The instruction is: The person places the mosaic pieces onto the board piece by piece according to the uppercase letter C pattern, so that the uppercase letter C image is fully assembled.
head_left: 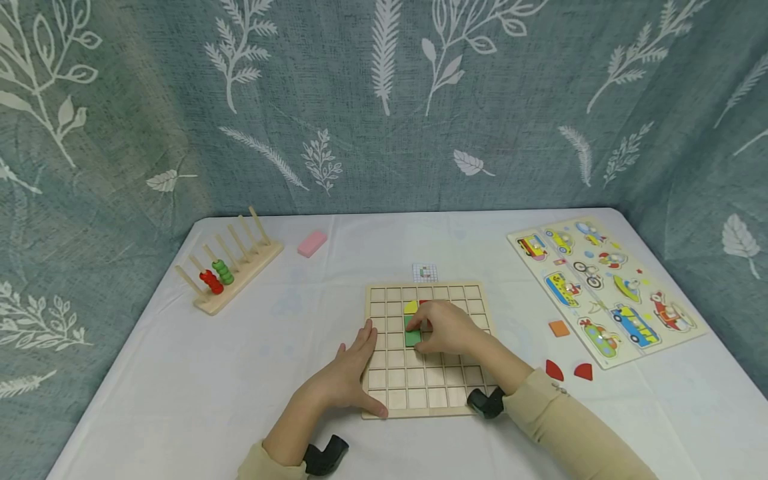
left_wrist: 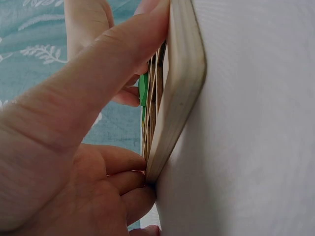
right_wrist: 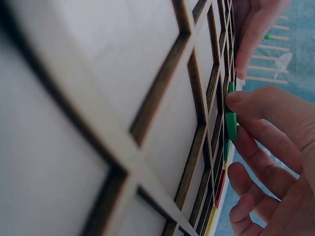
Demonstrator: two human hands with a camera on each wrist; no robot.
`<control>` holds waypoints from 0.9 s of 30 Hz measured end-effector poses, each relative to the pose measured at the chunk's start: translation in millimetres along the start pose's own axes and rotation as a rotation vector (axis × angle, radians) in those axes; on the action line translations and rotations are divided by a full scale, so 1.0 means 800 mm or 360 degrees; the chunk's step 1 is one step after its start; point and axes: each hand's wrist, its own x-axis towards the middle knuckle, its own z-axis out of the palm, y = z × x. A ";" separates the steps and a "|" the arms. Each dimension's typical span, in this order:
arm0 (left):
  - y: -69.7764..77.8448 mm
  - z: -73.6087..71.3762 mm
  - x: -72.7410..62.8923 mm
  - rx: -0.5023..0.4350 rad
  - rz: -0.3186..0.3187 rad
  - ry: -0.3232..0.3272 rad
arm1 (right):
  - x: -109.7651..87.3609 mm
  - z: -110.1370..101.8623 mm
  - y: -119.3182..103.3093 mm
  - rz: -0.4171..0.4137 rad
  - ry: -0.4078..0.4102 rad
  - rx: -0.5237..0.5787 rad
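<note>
A wooden grid board (head_left: 396, 399) with square cells lies flat on the table. My right hand (head_left: 447, 327) is over its middle, pinching a green tile (right_wrist: 231, 123) between thumb and fingertips, tilted at the grid in the right wrist view. Beyond it another green piece (head_left: 409, 321), a yellow piece (head_left: 411, 307) and a red piece (head_left: 423, 302) sit in the cells, the red one partly hidden by the hand. My left hand (head_left: 345, 377) rests along the board's left side, fingers extended on the edge and thumb (left_wrist: 123, 51) at the near corner.
Behind the board lies a small pattern card (head_left: 425, 273). A peg rack (head_left: 240, 277) with red and green beads stands left, near a pink block (head_left: 312, 244). To the right lie a picture puzzle (head_left: 600, 287), an orange square (head_left: 559, 329) and two red wedges (head_left: 555, 371).
</note>
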 end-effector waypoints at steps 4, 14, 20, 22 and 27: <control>0.000 0.001 0.000 -0.0002 0.0004 0.0002 | 0.000 0.001 0.001 -0.0004 0.0002 -0.0003; -0.002 0.005 0.000 0.0022 0.0025 0.0011 | -0.001 0.001 0.003 -0.0048 0.0014 -0.0013; -0.001 0.005 0.001 0.0022 0.0028 0.0012 | -0.002 0.000 0.002 -0.0026 0.0019 -0.0013; -0.001 0.005 0.001 0.0023 0.0028 0.0013 | -0.002 -0.001 0.001 -0.0028 0.0022 -0.0011; 0.000 0.005 0.001 0.0022 0.0026 0.0014 | -0.004 -0.004 -0.002 -0.0012 0.0016 0.0006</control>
